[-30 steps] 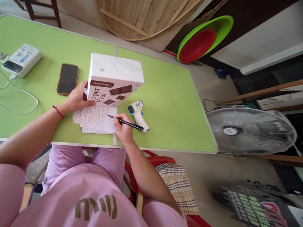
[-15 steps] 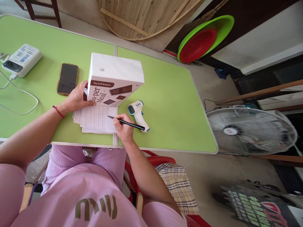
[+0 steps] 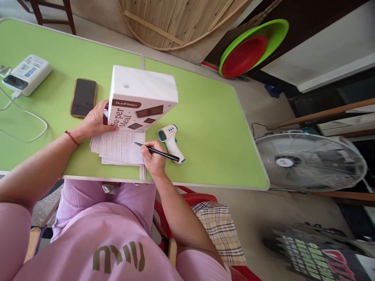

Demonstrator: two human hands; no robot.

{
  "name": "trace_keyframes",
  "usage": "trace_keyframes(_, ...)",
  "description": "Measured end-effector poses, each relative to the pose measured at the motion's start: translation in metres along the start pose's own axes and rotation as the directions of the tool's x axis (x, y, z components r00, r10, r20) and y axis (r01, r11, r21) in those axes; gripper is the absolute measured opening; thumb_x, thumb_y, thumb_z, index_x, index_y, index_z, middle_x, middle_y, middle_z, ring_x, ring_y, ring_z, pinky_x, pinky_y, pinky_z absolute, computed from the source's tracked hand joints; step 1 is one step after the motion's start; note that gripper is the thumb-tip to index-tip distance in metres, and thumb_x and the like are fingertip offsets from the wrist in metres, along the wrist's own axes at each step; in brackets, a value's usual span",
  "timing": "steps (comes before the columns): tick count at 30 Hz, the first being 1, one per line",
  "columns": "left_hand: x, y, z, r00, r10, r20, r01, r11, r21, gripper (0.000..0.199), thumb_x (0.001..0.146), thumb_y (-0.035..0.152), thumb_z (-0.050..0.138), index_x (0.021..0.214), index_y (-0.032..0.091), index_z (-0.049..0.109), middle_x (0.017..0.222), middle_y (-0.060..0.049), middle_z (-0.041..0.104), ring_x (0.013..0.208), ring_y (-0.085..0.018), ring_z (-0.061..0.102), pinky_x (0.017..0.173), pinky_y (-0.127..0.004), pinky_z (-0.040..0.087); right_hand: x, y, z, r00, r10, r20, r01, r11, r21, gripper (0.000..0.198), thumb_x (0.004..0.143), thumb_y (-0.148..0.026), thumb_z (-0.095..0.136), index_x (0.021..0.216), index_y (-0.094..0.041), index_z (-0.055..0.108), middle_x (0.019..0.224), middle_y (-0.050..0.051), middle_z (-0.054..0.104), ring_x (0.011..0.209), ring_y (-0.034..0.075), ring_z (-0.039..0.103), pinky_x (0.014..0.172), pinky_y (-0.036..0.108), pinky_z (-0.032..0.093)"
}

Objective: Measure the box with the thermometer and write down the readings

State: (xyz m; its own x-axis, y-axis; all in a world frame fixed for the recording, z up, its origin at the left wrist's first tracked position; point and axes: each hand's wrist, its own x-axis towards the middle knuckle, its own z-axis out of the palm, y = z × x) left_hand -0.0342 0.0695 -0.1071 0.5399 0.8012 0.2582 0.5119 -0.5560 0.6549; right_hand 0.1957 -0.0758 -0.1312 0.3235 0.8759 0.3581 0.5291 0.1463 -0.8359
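My right hand (image 3: 153,157) is closed around a black pen (image 3: 164,153), its tip slanting left over the written-on sheets. Below the tip lies a stack of papers (image 3: 117,148) covered in rows of small handwriting. A white and brown box (image 3: 146,84) marked "NutriMotion" stands on the far part of the papers and hides it. My left hand (image 3: 95,121) grips the box's lower left corner, thumb across the front and fingers at the side. A white and blue infrared thermometer (image 3: 171,142) lies just right of my right hand.
The green table (image 3: 205,128) also bears a phone (image 3: 83,97) in a brown case and a white power bank (image 3: 27,74) with a cable. To the right are a fan (image 3: 310,162) and a green basin (image 3: 277,33) with a red one. Checked cloth (image 3: 221,230) hangs over a red chair.
The pen tip has shifted very slightly to the right and away from me over the paper. My left hand and the box stay where they were.
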Motion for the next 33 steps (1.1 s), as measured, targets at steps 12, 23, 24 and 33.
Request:
trace_keyframes(12, -0.0001, -0.0020, 0.0003, 1.000, 0.016, -0.005, -0.016, 1.000, 0.002, 0.092, 0.071, 0.052, 0.084, 0.145, 0.016, 0.044, 0.138, -0.017, 0.058, 0.129, -0.038, 0.058, 0.110, -0.052, 0.049, 0.0000, 0.0011, -0.0011, 0.999, -0.042, -0.017, 0.042, 0.999, 0.031, 0.011, 0.081, -0.032, 0.057, 0.073, -0.024, 0.057, 0.059, -0.004, 0.059, 0.052, 0.013, 0.052, 0.053, 0.028, 0.045)
trace_keyframes(23, -0.0007, -0.0021, 0.0009, 1.000, 0.011, -0.011, -0.011, 1.000, 0.009, 0.092, 0.070, 0.052, 0.084, 0.145, 0.017, 0.044, 0.139, -0.017, 0.058, 0.129, -0.037, 0.058, 0.110, -0.051, 0.049, -0.0006, 0.0006, -0.0009, 1.000, -0.001, 0.017, 0.001, 1.000, 0.001, 0.013, 0.083, -0.034, 0.057, 0.075, -0.024, 0.057, 0.060, -0.004, 0.059, 0.054, 0.013, 0.051, 0.054, 0.028, 0.046)
trace_keyframes(24, -0.0008, -0.0020, 0.0008, 1.000, 0.012, -0.012, -0.012, 1.000, 0.006, 0.092, 0.070, 0.052, 0.084, 0.145, 0.018, 0.044, 0.139, -0.016, 0.058, 0.129, -0.037, 0.058, 0.110, -0.051, 0.049, -0.0005, 0.0004, -0.0008, 1.000, 0.002, 0.017, -0.002, 1.000, 0.003, 0.013, 0.082, -0.035, 0.057, 0.075, -0.024, 0.057, 0.060, -0.004, 0.059, 0.053, 0.013, 0.051, 0.054, 0.028, 0.045)
trace_keyframes(33, -0.0005, -0.0036, 0.0007, 1.000, 0.015, -0.016, -0.015, 1.000, -0.024, 0.092, 0.069, 0.055, 0.085, 0.145, 0.020, 0.046, 0.137, -0.015, 0.059, 0.128, -0.038, 0.058, 0.110, -0.052, 0.049, -0.0001, 0.0004, -0.0012, 0.998, 0.037, 0.045, -0.036, 0.999, -0.012, 0.014, 0.081, -0.036, 0.057, 0.075, -0.024, 0.056, 0.061, -0.003, 0.060, 0.054, 0.014, 0.051, 0.055, 0.028, 0.047)
